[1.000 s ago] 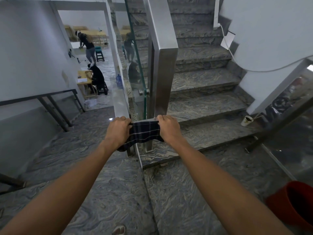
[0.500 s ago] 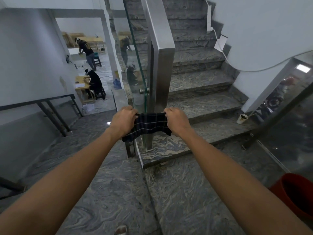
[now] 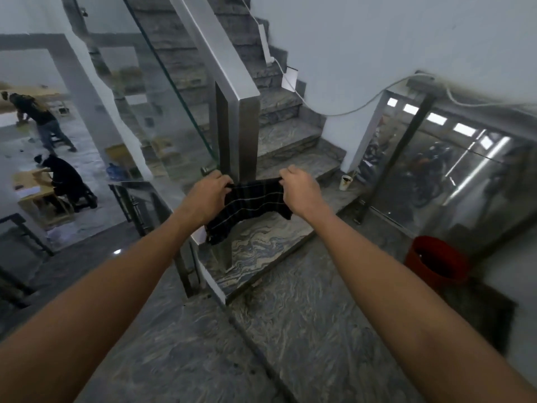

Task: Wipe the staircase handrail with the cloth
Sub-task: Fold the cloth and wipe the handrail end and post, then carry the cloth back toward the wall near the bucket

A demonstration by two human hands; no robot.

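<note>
**Cloth stretched across the newel post, low on the rail**

Both arms are reaching out and the dark striped cloth (image 3: 251, 203) is hanging taut between two fists, right in front of the steel post (image 3: 239, 135) where the handrail (image 3: 209, 39) turns down to meet the stairs. The left hand (image 3: 209, 196) is curling its fingers round the cloth's left end, just beside the edge of the glass panel (image 3: 162, 112); the right hand (image 3: 299, 190) is pinching the other end, knuckles up, over the lower steps. The cloth's lower left corner is drooping free below the left wrist. Whether the fabric is pressing on the metal or hovering just off it, I cannot tell from here.

To do this stroke well, I reckon the cloth wants keeping tight and wrapped round the post faces, with both hands pulling evenly so the fabric is hugging the corners rather than skimming the front. The sloping top of the rail above appears untouched by the cloth at this point, so working upward from the post looks sensible. Watch the glass edge on the left: knuckles are close to it.

The count: one cloth, two hands on it, one handrail with one post, one glass panel, one red bucket (image 3: 436, 260) at the right, one paper cup (image 3: 345, 181) on a step, and two people in the room beyond.
</note>
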